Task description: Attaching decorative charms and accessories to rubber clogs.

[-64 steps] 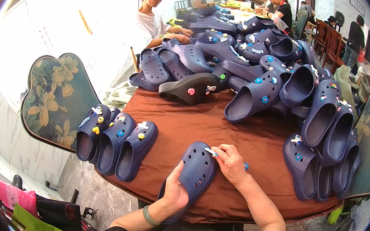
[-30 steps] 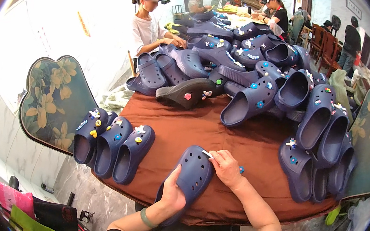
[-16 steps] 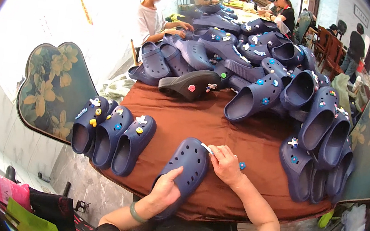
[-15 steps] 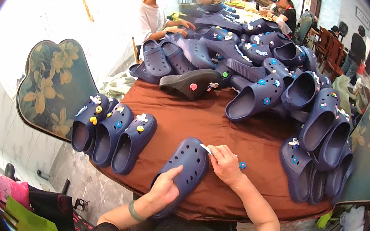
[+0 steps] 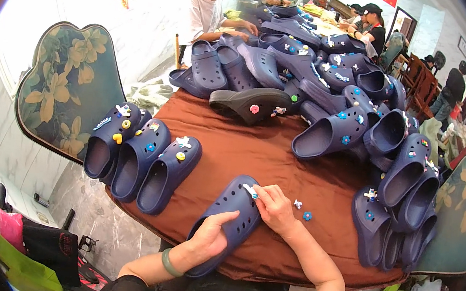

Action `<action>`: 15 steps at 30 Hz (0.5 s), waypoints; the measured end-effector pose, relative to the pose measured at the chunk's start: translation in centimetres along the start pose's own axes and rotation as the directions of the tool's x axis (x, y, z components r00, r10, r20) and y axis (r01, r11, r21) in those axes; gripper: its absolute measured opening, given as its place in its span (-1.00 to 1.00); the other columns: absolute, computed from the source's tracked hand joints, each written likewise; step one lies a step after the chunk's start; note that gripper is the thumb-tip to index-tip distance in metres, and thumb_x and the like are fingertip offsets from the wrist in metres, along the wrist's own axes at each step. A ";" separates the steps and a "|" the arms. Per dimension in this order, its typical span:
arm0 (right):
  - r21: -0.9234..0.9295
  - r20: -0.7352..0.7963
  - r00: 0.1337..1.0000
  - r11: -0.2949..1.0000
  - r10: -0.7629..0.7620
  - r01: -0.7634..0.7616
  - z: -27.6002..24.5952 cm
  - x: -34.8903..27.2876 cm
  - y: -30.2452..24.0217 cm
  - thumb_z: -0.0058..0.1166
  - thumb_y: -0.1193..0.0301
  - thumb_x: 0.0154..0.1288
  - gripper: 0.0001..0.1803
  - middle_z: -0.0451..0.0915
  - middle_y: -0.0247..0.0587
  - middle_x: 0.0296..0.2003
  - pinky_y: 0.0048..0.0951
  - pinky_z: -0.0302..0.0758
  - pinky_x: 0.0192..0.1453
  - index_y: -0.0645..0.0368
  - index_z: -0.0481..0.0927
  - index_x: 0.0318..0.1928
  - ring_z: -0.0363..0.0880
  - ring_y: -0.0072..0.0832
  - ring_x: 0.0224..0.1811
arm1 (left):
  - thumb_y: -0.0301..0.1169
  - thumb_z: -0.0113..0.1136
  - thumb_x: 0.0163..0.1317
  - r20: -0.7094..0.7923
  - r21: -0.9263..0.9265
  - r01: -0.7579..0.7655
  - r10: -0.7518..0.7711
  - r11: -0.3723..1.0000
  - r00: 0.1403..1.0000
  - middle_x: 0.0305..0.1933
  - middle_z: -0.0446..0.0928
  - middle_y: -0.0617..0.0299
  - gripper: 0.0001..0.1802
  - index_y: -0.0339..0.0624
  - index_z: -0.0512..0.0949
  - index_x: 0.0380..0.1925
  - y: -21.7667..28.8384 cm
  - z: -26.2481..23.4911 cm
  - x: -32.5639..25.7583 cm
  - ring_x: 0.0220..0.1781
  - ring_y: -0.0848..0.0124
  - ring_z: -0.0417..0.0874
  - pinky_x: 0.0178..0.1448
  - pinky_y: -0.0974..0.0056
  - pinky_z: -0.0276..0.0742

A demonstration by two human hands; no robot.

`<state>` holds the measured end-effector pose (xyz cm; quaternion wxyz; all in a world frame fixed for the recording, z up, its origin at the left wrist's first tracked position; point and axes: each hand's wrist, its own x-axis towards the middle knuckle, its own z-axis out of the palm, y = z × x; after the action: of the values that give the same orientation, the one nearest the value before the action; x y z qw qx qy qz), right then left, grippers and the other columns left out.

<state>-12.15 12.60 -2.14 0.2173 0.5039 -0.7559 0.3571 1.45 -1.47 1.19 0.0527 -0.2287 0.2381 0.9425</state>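
Note:
A navy clog [image 5: 228,204] with holes in its upper lies tilted at the near edge of the table. My left hand [image 5: 209,237] grips its side, thumb across the upper. My right hand [image 5: 276,208] pinches a small white shoe charm [image 5: 250,191] against the holes near the toe; the fingers partly hide it. Right of that hand, a blue flower charm [image 5: 307,216] and a small white-and-blue charm [image 5: 297,204] lie on the brown cloth [image 5: 233,145].
Several charm-decorated clogs [image 5: 168,175] stand at the left, more [image 5: 371,225] at the right. A big heap of navy clogs [image 5: 308,77] covers the far side, with a person [image 5: 207,15] reaching into it. Flowered chair backs [image 5: 71,91] flank the table.
My right hand has brought the white charm from the clog's edge inward onto its upper. The small white-and-blue charm, mostly hidden before, now shows beside the hand. The whole view has shifted slightly.

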 end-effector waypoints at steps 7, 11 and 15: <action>0.008 0.005 1.000 1.000 -0.007 0.007 -0.5 -0.7 -0.2 0.20 0.59 0.03 -0.55 0.51 -0.21 -0.27 -0.33 0.54 -0.23 0.24 0.55 0.02 0.52 -0.27 -0.24 | -0.43 0.11 0.26 0.000 -0.051 -0.010 0.010 0.999 1.000 0.00 0.55 0.10 -0.63 -0.30 0.44 0.06 -0.5 0.4 -0.2 0.02 0.28 0.58 0.16 0.16 0.48; 0.002 -0.002 1.000 1.000 -0.011 0.011 -0.6 -0.7 -0.4 0.20 0.60 0.02 -0.54 0.51 -0.21 -0.27 -0.33 0.54 -0.23 0.23 0.55 0.02 0.52 -0.28 -0.24 | -0.40 0.08 0.29 -0.009 -0.056 -0.012 0.011 0.998 1.000 0.00 0.55 0.10 -0.64 -0.30 0.44 0.06 -0.7 0.5 -0.2 0.02 0.28 0.58 0.16 0.16 0.48; -0.004 -0.005 1.000 1.000 -0.008 0.008 -0.6 -0.7 -0.6 0.20 0.60 0.02 -0.54 0.51 -0.22 -0.27 -0.34 0.54 -0.23 0.23 0.56 0.02 0.52 -0.28 -0.24 | -0.40 0.06 0.29 0.001 -0.049 -0.023 0.024 0.999 1.000 0.01 0.55 0.09 -0.64 -0.30 0.44 0.07 -0.7 0.6 -0.3 0.02 0.28 0.59 0.15 0.16 0.49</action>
<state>-11.34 13.38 -2.03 0.2219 0.5054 -0.7541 0.3559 1.67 -0.59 1.48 0.0362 -0.2262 0.2175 0.9488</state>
